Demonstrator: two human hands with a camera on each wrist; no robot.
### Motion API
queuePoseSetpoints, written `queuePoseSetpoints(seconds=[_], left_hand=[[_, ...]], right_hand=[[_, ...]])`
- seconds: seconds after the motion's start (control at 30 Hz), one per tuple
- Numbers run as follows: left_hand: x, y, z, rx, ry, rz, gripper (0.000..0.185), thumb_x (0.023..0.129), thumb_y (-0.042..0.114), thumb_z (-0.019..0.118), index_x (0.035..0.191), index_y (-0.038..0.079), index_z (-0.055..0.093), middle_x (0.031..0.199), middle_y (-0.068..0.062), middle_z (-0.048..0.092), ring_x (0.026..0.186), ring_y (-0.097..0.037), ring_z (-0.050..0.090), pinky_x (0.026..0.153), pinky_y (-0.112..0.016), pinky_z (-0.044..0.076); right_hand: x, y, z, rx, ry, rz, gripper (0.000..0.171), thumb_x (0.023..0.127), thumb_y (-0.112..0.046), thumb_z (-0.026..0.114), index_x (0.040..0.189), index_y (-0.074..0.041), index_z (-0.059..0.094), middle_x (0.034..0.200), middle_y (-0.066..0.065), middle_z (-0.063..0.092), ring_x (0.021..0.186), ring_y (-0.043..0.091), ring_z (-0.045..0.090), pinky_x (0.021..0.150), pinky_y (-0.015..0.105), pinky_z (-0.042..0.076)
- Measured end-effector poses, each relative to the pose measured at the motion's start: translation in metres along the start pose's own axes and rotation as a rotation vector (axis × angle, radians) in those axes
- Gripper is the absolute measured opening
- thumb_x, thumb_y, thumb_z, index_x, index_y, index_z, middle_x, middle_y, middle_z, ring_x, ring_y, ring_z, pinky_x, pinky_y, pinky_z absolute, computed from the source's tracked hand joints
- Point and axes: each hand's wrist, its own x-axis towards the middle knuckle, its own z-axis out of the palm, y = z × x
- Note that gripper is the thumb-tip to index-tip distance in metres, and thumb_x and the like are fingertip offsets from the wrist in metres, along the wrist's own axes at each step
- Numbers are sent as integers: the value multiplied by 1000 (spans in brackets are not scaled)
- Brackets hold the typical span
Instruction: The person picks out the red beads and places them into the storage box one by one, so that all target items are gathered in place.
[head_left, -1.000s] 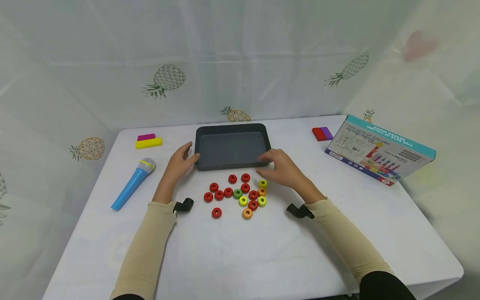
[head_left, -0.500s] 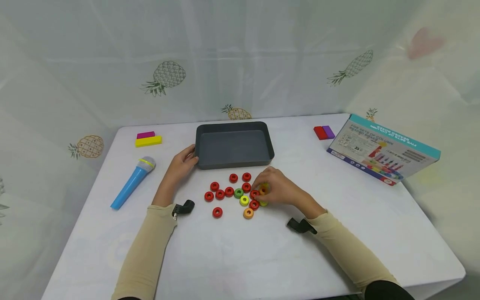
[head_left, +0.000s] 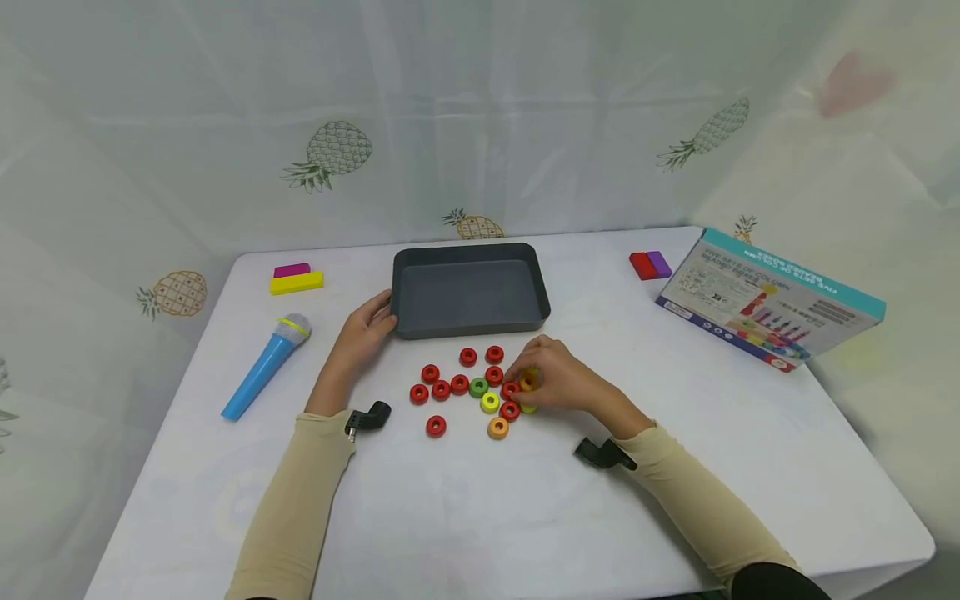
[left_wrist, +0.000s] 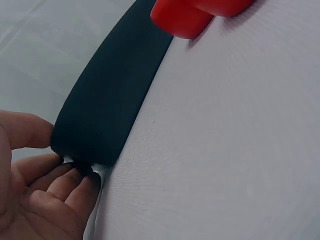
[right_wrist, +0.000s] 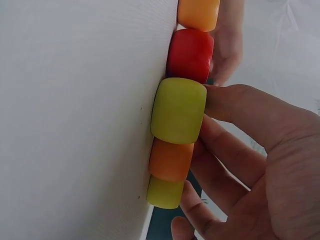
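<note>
On my head view: one table [head_left: 675, 467] under a white cloth, bearing a dark grey tray [head_left: 468, 321] at centre back and, just in front of it, a loose cluster of red, green, yellow and orange rings [head_left: 472, 387]. To the left I log a blue toy microphone [head_left: 265, 368] and a yellow block [head_left: 297, 282] with a magenta block [head_left: 292, 270] touching behind it. To the right, a red block [head_left: 642, 265] against a purple block [head_left: 659, 263], then a printed toy box [head_left: 768, 300] near the edge.
</note>
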Motion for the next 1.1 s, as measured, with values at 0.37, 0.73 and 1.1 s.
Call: queuePoseSetpoints(seconds=[0.37, 0.73, 1.1], left_hand=[[-2, -2, 0, -57, 8, -1, 60, 103, 13, 53, 159, 10, 32, 165, -8, 33, 150, -24, 38, 124, -40, 32], [1, -3, 3, -75, 13, -16, 61, 101, 15, 57, 158, 13, 36, 165, -6, 34, 149, -24, 40, 123, -40, 35], [0, -3, 2, -56, 27, -43, 61, 101, 17, 59, 158, 16, 37, 163, -7, 39, 147, -24, 44, 121, -40, 38]], right_hand=[[9, -1, -10, 99, 34, -83, 19, 81, -21, 85, 99, -21, 80, 98, -12, 75, 106, 15, 55, 92, 41, 49], [35, 4, -35, 161, 107, -69, 23, 84, -15, 82, 106, -16, 79, 105, -3, 76, 109, 24, 59, 93, 52, 52], [78, 22, -52, 127, 148, 8, 23, 86, -14, 79, 109, -11, 78, 110, 7, 76, 106, 30, 64, 93, 49, 53]])
